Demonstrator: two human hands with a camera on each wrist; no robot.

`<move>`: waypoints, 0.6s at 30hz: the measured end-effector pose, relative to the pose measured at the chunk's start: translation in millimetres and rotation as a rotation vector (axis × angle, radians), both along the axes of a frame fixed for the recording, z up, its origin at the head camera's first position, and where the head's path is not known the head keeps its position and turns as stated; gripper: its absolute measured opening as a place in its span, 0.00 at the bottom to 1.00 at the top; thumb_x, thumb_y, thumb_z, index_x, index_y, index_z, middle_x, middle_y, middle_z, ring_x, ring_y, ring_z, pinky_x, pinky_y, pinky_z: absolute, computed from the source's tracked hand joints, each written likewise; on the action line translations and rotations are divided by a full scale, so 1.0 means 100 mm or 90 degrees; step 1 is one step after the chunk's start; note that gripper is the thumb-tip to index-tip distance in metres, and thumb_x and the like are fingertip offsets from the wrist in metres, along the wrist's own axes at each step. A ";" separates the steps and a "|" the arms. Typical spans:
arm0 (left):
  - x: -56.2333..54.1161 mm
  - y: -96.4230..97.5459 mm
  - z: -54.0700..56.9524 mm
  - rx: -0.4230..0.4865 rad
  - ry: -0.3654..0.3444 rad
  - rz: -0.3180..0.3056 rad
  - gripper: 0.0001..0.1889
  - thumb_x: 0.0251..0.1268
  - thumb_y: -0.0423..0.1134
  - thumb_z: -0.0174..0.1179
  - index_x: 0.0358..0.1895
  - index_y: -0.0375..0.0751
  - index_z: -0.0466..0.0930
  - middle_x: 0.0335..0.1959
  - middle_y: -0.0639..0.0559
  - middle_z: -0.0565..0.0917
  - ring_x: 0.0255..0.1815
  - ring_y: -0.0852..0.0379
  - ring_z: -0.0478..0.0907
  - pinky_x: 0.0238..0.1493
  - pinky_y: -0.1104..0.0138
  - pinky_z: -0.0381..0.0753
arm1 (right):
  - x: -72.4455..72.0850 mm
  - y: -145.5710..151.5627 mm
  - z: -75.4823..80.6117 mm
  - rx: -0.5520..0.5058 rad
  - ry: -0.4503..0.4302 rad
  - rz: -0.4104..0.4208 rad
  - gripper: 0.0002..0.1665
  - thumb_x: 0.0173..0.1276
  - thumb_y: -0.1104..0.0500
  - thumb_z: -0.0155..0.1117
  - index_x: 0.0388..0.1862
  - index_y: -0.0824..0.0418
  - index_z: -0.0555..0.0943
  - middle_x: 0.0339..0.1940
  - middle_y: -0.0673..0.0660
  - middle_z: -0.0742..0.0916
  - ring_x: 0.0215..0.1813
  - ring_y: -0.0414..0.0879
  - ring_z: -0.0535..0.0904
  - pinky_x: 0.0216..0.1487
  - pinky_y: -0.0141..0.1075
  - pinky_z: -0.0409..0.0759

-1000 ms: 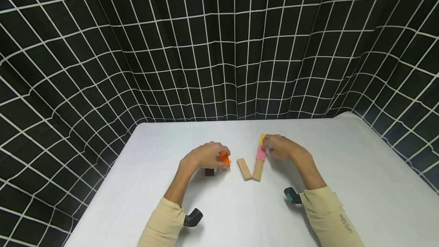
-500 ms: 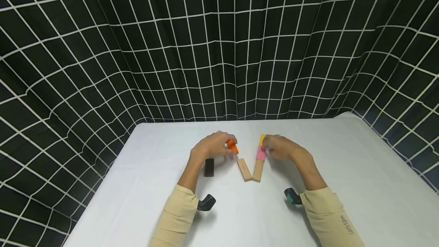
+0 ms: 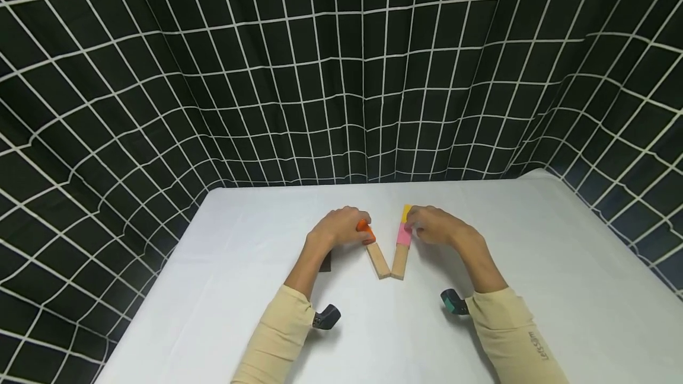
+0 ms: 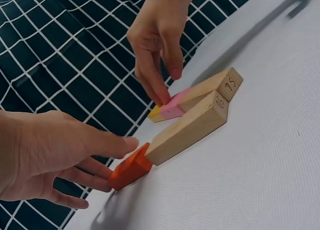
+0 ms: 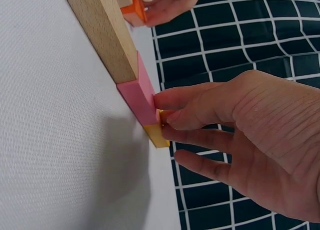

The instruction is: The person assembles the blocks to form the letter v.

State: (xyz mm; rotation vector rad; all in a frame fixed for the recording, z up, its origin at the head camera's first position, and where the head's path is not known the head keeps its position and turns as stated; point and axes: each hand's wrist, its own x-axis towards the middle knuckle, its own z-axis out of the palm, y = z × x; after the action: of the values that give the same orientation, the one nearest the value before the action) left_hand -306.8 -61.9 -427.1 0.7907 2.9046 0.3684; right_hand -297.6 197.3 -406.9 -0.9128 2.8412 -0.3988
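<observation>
My left hand (image 3: 341, 227) holds an orange block (image 4: 132, 167) between thumb and fingers. The orange block's near end meets the far end of a plain wooden block (image 4: 190, 127). A second wooden block (image 3: 399, 262) meets the first at the near end, forming a V. Beyond the second one, a pink block (image 3: 404, 234) and a yellow block (image 3: 407, 212) continue its line. My right hand (image 5: 250, 135) touches the pink block with a fingertip, other fingers near the yellow one. In the left wrist view, its thumb hangs apart from the blocks.
A dark brown block (image 3: 325, 263) lies beside my left wrist, partly hidden by it. The blocks lie on a white-covered table (image 3: 395, 336). A black curtain with white grid lines (image 3: 341, 76) rises behind the table's far edge and at both sides.
My left hand has moved right and away from me with the orange block, turning it in line with the left wooden block and bringing their ends together. My right hand has stayed in place.
</observation>
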 end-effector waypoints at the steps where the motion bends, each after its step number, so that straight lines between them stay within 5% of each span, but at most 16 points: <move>1: 0.00 0.00 0.00 -0.001 0.003 0.002 0.18 0.71 0.53 0.67 0.58 0.50 0.87 0.43 0.55 0.86 0.43 0.58 0.76 0.51 0.61 0.81 | 0.00 0.00 0.00 0.000 0.003 0.004 0.19 0.64 0.76 0.59 0.49 0.65 0.90 0.54 0.62 0.89 0.57 0.58 0.85 0.63 0.53 0.84; 18: 0.02 -0.01 0.01 0.000 -0.017 -0.030 0.19 0.70 0.50 0.70 0.59 0.50 0.87 0.48 0.54 0.86 0.45 0.58 0.78 0.55 0.63 0.83 | -0.02 -0.01 -0.02 0.001 -0.002 -0.003 0.20 0.65 0.75 0.58 0.50 0.66 0.90 0.55 0.63 0.89 0.59 0.59 0.85 0.64 0.54 0.84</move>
State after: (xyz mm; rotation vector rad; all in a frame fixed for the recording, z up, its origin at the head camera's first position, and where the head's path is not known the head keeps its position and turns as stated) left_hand -304.5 -62.6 -425.8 0.8456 2.8565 0.3716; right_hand -299.2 196.1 -408.4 -0.9055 2.8405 -0.3987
